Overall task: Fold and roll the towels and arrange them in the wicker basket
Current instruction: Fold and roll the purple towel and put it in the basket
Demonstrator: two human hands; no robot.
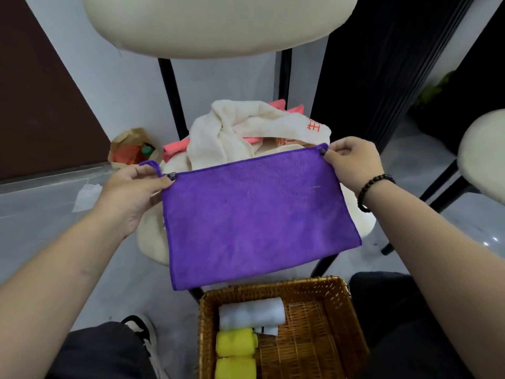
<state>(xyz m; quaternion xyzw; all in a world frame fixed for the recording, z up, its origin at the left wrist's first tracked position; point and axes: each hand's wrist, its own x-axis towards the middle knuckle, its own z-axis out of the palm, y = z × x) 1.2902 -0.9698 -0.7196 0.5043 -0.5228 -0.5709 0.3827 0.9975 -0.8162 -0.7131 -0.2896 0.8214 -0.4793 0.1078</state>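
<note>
Grey floor (41, 228) spreads under you, with a dark panel at the left and black slatted panelling at the right. You face a chair (153, 242) with a cream seat, black legs and a cream backrest up top; a second cream seat edge shows at the far right.

Count the towels: one purple towel (257, 214) in your hands, one white roll (251, 313) and two yellow rolls (236, 343) lying in the basket (322, 318), and a heap on the chair seat that holds at least one cream towel (240, 127) with red print and some pink towel (175, 149) pieces; you cannot count that heap exactly. The three rolls sit side by side along the basket's left half, the white one farthest from you, and the yellow pair nearer. The basket stands on the floor between your knees.

Your left hand (131, 192) pinches the purple towel's upper left corner between thumb and fingers, a small loop sticking up beside it. Your right hand (352, 162), a bead bracelet (371, 190) on its wrist, pinches the upper right corner with fingers curled. The towel hangs flat and folded between them, in the air above the basket and in front of the chair.

A paper bag (128, 149) with a green-capped bottle in it stands on the floor behind the chair, and a white scrap lies near it.
</note>
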